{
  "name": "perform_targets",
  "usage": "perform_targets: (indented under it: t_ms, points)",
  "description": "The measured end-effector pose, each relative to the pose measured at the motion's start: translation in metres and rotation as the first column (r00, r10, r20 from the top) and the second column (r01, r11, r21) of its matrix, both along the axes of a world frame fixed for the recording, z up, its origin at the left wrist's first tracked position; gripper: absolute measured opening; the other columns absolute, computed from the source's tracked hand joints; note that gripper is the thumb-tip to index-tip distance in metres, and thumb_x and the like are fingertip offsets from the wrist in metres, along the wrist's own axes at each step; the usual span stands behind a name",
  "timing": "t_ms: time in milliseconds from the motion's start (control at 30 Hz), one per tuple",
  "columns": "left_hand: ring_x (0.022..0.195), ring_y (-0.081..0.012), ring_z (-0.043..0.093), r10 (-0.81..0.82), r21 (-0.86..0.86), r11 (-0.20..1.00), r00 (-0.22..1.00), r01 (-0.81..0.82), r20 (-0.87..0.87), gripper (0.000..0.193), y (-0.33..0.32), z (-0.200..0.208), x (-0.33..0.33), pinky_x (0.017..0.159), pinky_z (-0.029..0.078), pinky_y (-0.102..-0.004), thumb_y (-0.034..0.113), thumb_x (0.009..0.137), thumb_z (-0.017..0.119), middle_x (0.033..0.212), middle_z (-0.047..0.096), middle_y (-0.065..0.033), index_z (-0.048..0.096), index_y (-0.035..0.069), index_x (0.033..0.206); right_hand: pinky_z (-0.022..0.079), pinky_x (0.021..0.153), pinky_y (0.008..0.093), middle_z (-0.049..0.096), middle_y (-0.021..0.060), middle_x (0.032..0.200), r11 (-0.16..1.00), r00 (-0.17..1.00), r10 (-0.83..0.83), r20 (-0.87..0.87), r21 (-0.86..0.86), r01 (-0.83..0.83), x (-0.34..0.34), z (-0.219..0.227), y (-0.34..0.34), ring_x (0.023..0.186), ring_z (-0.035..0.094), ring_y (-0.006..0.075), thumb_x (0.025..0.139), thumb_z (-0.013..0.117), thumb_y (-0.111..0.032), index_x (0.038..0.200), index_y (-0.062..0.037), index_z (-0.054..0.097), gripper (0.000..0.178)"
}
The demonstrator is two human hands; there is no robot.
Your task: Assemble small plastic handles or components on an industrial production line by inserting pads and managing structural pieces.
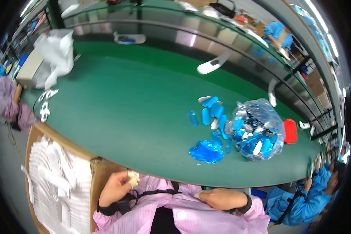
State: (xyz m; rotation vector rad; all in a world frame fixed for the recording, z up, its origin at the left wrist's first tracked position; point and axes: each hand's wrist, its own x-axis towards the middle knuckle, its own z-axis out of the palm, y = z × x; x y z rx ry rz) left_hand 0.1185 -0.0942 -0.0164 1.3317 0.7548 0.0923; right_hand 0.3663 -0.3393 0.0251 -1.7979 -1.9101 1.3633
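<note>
My left hand (117, 189) is over the table's near edge, beside the open carton (95, 167). Its fingers are bent with the tips close together, and pale yellowish covers sit on them. Anything between those tips is too small to make out. Against my pink smock (163, 206) lies my right hand (222, 198), fingers stretched out flat, with a pale cover on one fingertip. Curved white plastic strips (54, 171) fill the carton at my left. On the green table (124, 97), blue oval pieces (214, 111) lie loose near a crumpled blue film (208, 152).
A clear bag (261, 113) of blue and white pieces stands at right, beside a red tray (290, 131). White curved parts (214, 66) lie toward the far rail. A box with white plastic wrap (58, 54) is far left. A person in blue (296, 204) sits at right.
</note>
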Motion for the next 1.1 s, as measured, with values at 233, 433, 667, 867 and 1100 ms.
perform_targets:
  t_ms: [233, 433, 667, 867, 1100]
  points:
    - [0.09, -0.0125, 0.056, -0.227, 0.194, 0.954, 0.973, 0.229, -0.032, 0.033, 0.004, -0.083, -0.014, 0.078, 0.047, -0.0272, 0.012, 0.083, 0.068, 0.101, 0.063, -0.0064, 0.058, -0.001, 0.111, 0.048, 0.073, 0.0416, 0.061, 0.02, 0.106, 0.804, 0.852, -0.466, 0.238, 0.516, 0.295, -0.018, -0.133, -0.01, 0.086, 0.06, 0.0386, 0.083, 0.052, -0.007, 0.114, -0.0006, 0.056, 0.032]
    - [0.086, -0.013, 0.061, -0.364, 0.148, 0.912, 0.92, 0.384, -0.141, 0.031, -0.004, -0.122, 0.008, 0.075, 0.048, -0.0271, 0.012, 0.074, 0.075, 0.091, 0.067, -0.0099, 0.063, -0.002, 0.099, 0.047, 0.075, 0.0407, 0.064, 0.0165, 0.09, 0.74, 0.87, -0.487, -0.078, 0.491, 0.459, -0.019, -0.174, 0.005, 0.082, 0.06, 0.0319, 0.088, 0.057, -0.017, 0.103, -0.0045, 0.063, 0.021]
    - [0.086, -0.022, 0.062, 0.073, 0.524, 0.85, 0.997, -0.048, -0.027, 0.03, 0.012, -0.134, 0.031, 0.071, 0.049, -0.0329, 0.002, 0.071, 0.07, 0.095, 0.066, -0.0118, 0.061, 0.001, 0.1, 0.047, 0.072, 0.0404, 0.065, 0.0128, 0.092, 0.579, 0.686, -0.708, 0.169, 0.695, 0.426, 0.007, -0.253, -0.014, 0.082, 0.06, 0.0307, 0.088, 0.056, -0.02, 0.096, -0.0066, 0.065, 0.019]
    - [0.085, -0.0203, 0.061, -0.005, 0.62, 0.776, 0.984, 0.115, -0.178, 0.027, 0.02, -0.132, 0.036, 0.075, 0.049, -0.0337, 0.008, 0.074, 0.069, 0.094, 0.066, -0.0102, 0.061, 0.002, 0.099, 0.047, 0.073, 0.043, 0.065, 0.0139, 0.091, 0.574, 0.718, -0.667, 0.199, 0.751, 0.325, 0.017, -0.228, -0.01, 0.081, 0.06, 0.0326, 0.086, 0.057, -0.024, 0.096, -0.0072, 0.065, 0.021]
    - [0.106, -0.0285, 0.057, -0.263, 0.586, 0.792, 0.962, 0.172, 0.073, 0.049, -0.015, -0.001, -0.014, 0.093, 0.043, -0.0351, 0.024, 0.082, 0.069, 0.113, 0.06, -0.0172, 0.053, -0.002, 0.12, 0.048, 0.084, 0.0382, 0.063, 0.0164, 0.1, 0.902, 0.987, 0.11, 0.121, 0.405, -0.15, -0.002, -0.043, -0.006, 0.093, 0.063, 0.03, 0.084, 0.055, -0.008, 0.105, 0.0025, 0.059, 0.023]
